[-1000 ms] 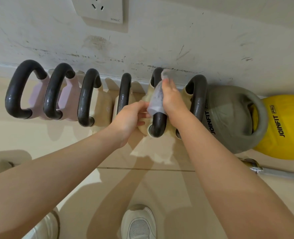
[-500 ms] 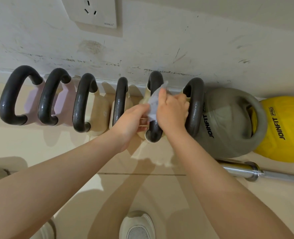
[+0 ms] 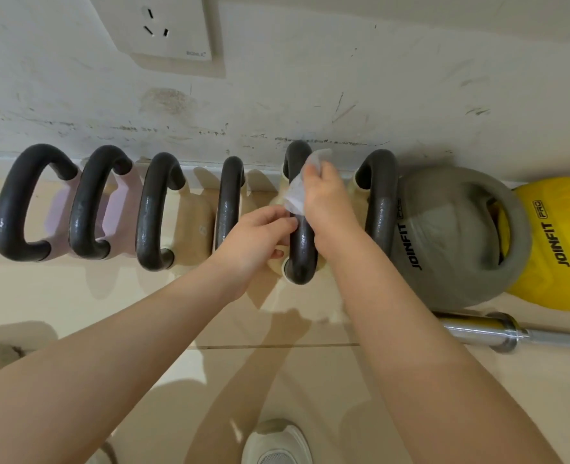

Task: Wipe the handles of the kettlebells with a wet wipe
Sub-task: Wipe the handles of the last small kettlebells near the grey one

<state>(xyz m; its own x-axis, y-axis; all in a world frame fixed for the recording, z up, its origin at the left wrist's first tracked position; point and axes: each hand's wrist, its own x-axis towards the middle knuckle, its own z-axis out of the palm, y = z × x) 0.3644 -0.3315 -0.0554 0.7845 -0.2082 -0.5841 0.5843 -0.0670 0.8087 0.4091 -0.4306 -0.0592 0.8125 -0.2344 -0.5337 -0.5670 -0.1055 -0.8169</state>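
Several kettlebells with dark handles stand in a row on the floor against the wall. My right hand (image 3: 327,202) presses a white wet wipe (image 3: 298,190) around the upper part of the fifth handle (image 3: 302,259) from the left. My left hand (image 3: 255,239) rests on that handle's left side, fingertips touching the wipe's lower edge and the bar. The wipe wraps the handle and sticks out above my right fingers. The cream body of this kettlebell is mostly hidden under my hands.
A grey JOINFIT kettlebell (image 3: 451,236) and a yellow one (image 3: 558,242) lie to the right. A chrome barbell end (image 3: 497,333) lies on the tile floor. A wall socket (image 3: 163,28) sits above. My white shoe (image 3: 277,443) shows at the bottom.
My right hand with the wipe slid down the handle, then back up toward its top. My left hand stayed at the handle's left side.
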